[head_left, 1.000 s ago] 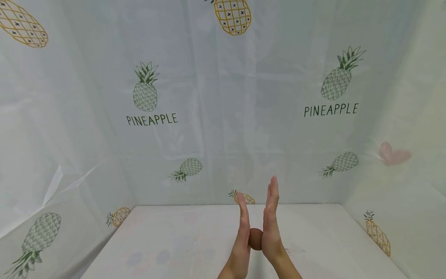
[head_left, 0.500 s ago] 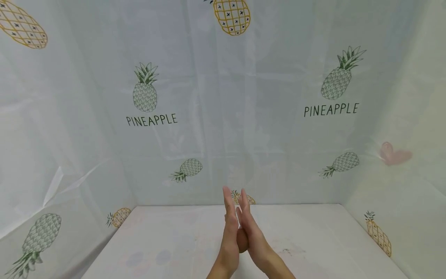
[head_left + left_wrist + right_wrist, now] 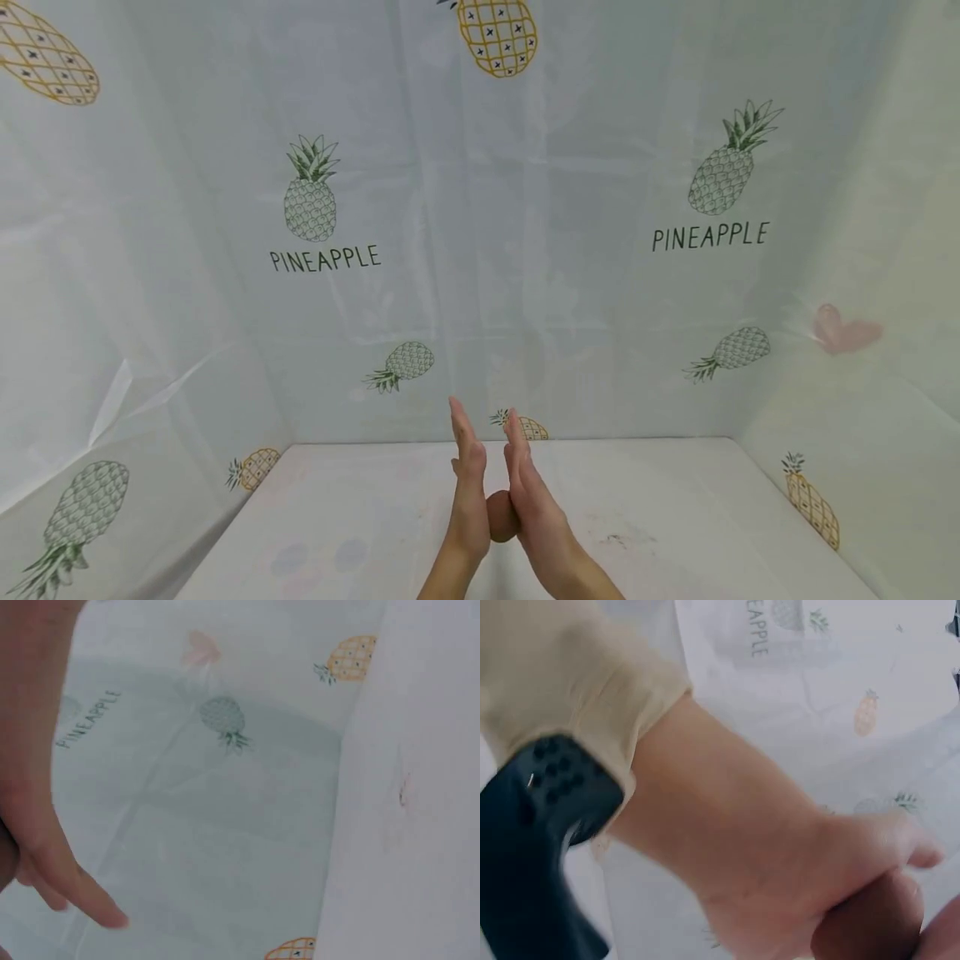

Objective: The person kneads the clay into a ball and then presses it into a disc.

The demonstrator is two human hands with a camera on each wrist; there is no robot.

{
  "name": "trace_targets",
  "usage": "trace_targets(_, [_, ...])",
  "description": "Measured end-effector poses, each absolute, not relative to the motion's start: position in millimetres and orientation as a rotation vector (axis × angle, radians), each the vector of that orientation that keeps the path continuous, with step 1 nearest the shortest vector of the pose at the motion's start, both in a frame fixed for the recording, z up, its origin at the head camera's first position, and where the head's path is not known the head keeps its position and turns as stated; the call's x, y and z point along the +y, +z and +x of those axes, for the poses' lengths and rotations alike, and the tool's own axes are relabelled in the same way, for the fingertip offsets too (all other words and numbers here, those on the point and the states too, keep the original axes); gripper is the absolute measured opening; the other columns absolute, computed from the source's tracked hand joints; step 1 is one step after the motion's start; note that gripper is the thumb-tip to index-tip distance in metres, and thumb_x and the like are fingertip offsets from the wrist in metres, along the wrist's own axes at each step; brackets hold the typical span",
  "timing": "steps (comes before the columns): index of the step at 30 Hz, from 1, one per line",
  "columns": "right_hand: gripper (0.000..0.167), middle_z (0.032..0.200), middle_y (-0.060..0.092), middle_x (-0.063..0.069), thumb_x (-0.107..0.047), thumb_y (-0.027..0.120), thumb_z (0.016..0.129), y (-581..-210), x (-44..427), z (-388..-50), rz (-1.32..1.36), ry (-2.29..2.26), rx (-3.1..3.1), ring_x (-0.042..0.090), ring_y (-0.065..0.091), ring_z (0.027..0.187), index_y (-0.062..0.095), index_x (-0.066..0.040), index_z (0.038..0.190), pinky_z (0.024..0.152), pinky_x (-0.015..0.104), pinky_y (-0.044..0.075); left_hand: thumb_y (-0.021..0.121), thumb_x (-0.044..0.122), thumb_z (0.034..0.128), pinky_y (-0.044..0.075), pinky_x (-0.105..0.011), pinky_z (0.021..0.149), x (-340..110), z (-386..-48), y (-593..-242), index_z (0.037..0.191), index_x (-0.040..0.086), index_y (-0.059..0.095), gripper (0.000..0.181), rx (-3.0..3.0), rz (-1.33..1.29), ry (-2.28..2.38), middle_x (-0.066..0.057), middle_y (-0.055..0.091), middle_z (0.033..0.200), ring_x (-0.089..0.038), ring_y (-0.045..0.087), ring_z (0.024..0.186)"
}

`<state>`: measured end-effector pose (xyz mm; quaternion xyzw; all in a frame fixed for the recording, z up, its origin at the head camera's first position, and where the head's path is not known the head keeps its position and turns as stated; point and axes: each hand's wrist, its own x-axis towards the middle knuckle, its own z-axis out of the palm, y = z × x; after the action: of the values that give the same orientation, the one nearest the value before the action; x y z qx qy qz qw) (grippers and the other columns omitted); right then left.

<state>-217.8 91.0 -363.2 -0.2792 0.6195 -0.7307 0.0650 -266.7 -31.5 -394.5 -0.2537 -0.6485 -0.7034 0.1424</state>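
Observation:
A smooth brown ball (image 3: 502,517) sits between two upright palms in the head view, at the lower middle. My left hand (image 3: 470,500) touches it from the left and my right hand (image 3: 538,508) from the right. Fingers on both hands are straight and point up and away. Above the ball the fingers stand apart. In the right wrist view the ball (image 3: 874,922) shows large at the bottom, against a palm below the thumb. Only a sliver of it appears at the left edge of the left wrist view.
Under the hands is a white tabletop (image 3: 360,500) with faint coloured spots and a small smudge (image 3: 617,540) at the right. Pale sheeting (image 3: 480,250) printed with pineapples encloses the back and sides. A beige sleeve (image 3: 577,667) and dark wrist device (image 3: 547,795) show in the right wrist view.
Both hands and the ball have shifted left across the head view. The palms slide against each other, and the fingers came closer half a second ago and are now slightly wider apart.

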Motion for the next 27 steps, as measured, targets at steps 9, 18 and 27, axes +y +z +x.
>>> trace_targets(9, [0.054, 0.173, -0.017, -0.023, -0.050, 0.001, 0.112, -360.2, 103.8, -218.1, -0.929, -2.369, 1.986, 0.017, -0.020, 0.162, -0.007, -0.055, 0.165, 0.117, 0.073, -0.022, 0.015, 0.040, 0.1144, -0.025, -0.075, 0.115, -5.2, -249.3, -400.2, 0.168, 0.039, -0.014, 0.061, -1.951, -0.865, -2.042, 0.015, -0.019, 0.175, -0.023, -0.023, 0.161])
trace_targets(18, [0.058, 0.172, -0.019, -0.028, -0.047, 0.006, 0.112, -361.8, 119.5, -230.1, -0.934, -2.544, 2.091, 0.020, -0.025, 0.161, -0.009, -0.047, 0.168, 0.114, 0.073, -0.027, 0.008, 0.046, 0.1133, -0.018, -0.073, 0.120, 3.9, -214.3, -387.2, 0.164, 0.050, -0.016, 0.057, -1.970, -0.994, -2.214, 0.012, 0.026, 0.171, -0.008, -0.002, 0.160])
trace_targets(27, [0.056, 0.171, -0.029, -0.020, -0.058, 0.003, 0.112, -371.9, 124.9, -248.4, -0.811, -2.479, 1.929, 0.024, -0.028, 0.160, -0.012, -0.054, 0.165, 0.118, 0.077, -0.018, 0.013, 0.032, 0.1127, -0.025, -0.073, 0.115, 8.0, -215.2, -386.7, 0.168, 0.032, -0.018, 0.063, -1.911, -1.105, -2.019, 0.013, -0.025, 0.174, -0.018, -0.029, 0.159])
